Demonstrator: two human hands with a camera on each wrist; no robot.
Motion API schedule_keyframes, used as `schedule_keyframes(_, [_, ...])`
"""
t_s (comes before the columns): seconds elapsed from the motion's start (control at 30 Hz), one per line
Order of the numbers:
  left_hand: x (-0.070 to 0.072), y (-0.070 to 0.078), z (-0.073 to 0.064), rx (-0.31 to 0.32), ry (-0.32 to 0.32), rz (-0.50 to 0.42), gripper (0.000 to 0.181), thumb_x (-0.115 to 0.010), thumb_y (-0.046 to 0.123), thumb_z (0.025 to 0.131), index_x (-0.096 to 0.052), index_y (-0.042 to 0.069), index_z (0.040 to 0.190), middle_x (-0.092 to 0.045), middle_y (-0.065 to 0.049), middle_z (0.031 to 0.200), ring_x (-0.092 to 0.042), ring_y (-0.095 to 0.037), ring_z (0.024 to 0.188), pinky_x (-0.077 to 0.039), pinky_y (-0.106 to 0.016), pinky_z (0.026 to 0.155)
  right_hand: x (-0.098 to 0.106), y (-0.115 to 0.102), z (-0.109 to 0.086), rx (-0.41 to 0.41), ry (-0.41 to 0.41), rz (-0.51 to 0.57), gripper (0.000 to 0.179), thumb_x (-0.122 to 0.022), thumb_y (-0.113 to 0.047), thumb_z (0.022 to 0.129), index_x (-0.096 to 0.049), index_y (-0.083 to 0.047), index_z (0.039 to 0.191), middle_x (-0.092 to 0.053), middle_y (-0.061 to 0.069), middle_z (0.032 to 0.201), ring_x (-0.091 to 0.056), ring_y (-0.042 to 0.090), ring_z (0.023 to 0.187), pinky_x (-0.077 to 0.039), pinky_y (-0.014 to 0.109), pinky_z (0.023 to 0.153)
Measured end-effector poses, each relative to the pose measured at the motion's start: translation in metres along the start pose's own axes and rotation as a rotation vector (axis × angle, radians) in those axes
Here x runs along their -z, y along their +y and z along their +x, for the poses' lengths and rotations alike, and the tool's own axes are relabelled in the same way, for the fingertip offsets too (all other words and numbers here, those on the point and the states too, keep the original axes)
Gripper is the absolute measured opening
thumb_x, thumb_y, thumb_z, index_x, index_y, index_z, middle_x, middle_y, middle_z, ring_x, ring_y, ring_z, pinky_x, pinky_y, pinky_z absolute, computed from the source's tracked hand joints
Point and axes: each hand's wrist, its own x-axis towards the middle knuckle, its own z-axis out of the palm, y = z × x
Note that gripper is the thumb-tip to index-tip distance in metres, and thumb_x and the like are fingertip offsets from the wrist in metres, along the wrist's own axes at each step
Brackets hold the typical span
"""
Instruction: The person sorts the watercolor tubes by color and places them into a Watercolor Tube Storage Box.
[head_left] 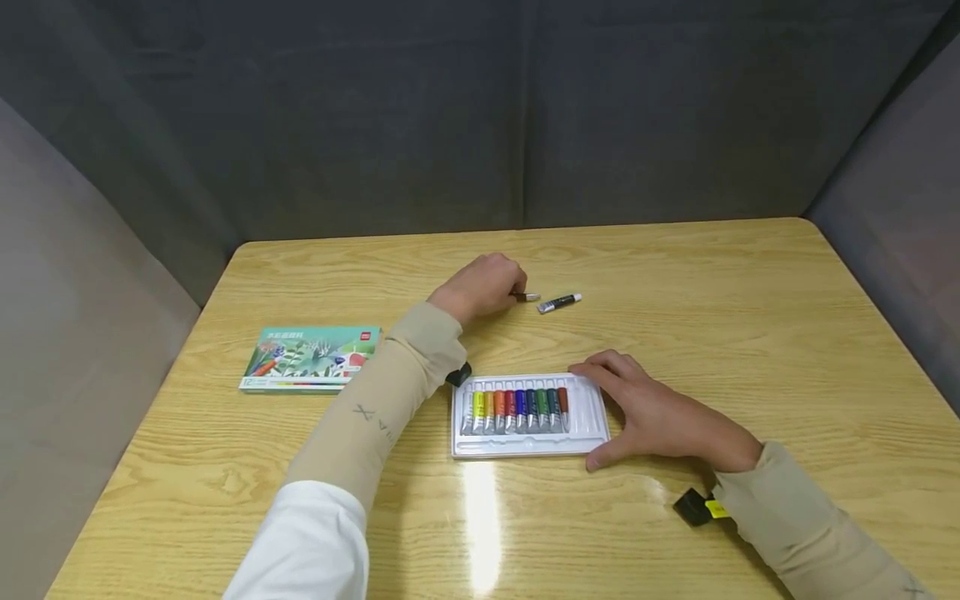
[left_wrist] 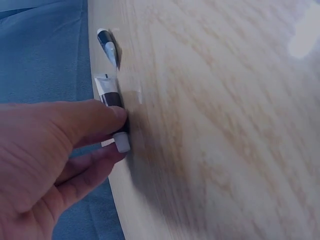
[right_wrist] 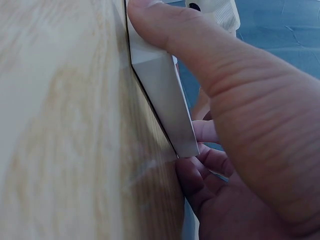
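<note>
My left hand [head_left: 483,287] pinches a small paint tube [left_wrist: 114,100] between thumb and fingers, low over the far part of the table. The tube has a dark label, a silver crimped end and a white cap. Just beyond it lies a black-labelled paint tube [head_left: 559,303]. A white plastic tray [head_left: 525,447] holds a row of colored paint tubes [head_left: 511,412], from white and yellow through blue and green to brown. With thumb at the near corner and fingers at the far corner, my right hand [head_left: 648,412] grips the tray's right end.
On the left lies a green illustrated paint box [head_left: 311,358], partly covered by the left forearm. Dark cloth [head_left: 390,125] hangs behind the table's far edge. The wooden table [head_left: 750,333] extends to the right of the tray.
</note>
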Motion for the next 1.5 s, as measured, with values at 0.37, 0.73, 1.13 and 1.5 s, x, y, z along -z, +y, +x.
schedule_keyframes(0.37, [0.001, 0.006, -0.008, -0.057, 0.000, -0.002, 0.013, -0.066, 0.017, 0.102, -0.077, 0.010, 0.101, -0.071, -0.002, 0.088, -0.053, -0.014, 0.074, -0.043, -0.025, 0.070, 0.000, 0.004, 0.000, -0.016, -0.007, 0.003, 0.122, -0.084, -0.077, 0.062, -0.040, -0.015, 0.157, -0.040, 0.007, 0.150, -0.043, 0.030, 0.138, -0.047, 0.056, 0.110])
schedule_keyframes(0.73, [0.004, 0.022, -0.020, -0.114, 0.011, -0.024, 0.015, -0.063, 0.019, 0.103, -0.076, 0.011, 0.106, -0.075, 0.000, 0.096, -0.057, -0.012, 0.076, -0.048, -0.024, 0.072, 0.004, 0.005, 0.000, -0.026, -0.011, 0.023, 0.121, -0.087, -0.073, 0.061, -0.041, -0.013, 0.156, -0.040, 0.010, 0.151, -0.043, 0.034, 0.138, -0.046, 0.058, 0.110])
schedule_keyframes(1.13, [-0.001, 0.051, -0.034, -0.342, 0.037, 0.029, 0.016, -0.064, 0.017, 0.102, -0.077, 0.015, 0.111, -0.077, 0.002, 0.108, -0.069, -0.009, 0.093, -0.056, -0.021, 0.089, 0.007, 0.009, -0.001, -0.006, 0.006, 0.027, 0.126, -0.088, -0.073, 0.060, -0.038, -0.008, 0.156, -0.043, 0.011, 0.148, -0.045, 0.034, 0.137, -0.046, 0.060, 0.110])
schedule_keyframes(1.5, [-0.005, 0.078, -0.046, -0.534, 0.004, 0.145, 0.020, -0.064, 0.013, 0.102, -0.077, 0.016, 0.117, -0.076, 0.002, 0.107, -0.071, -0.008, 0.095, -0.056, -0.020, 0.090, 0.005, 0.014, 0.001, 0.039, 0.014, 0.006, 0.122, -0.087, -0.072, 0.063, -0.041, -0.009, 0.156, -0.042, 0.009, 0.148, -0.047, 0.032, 0.136, -0.048, 0.057, 0.109])
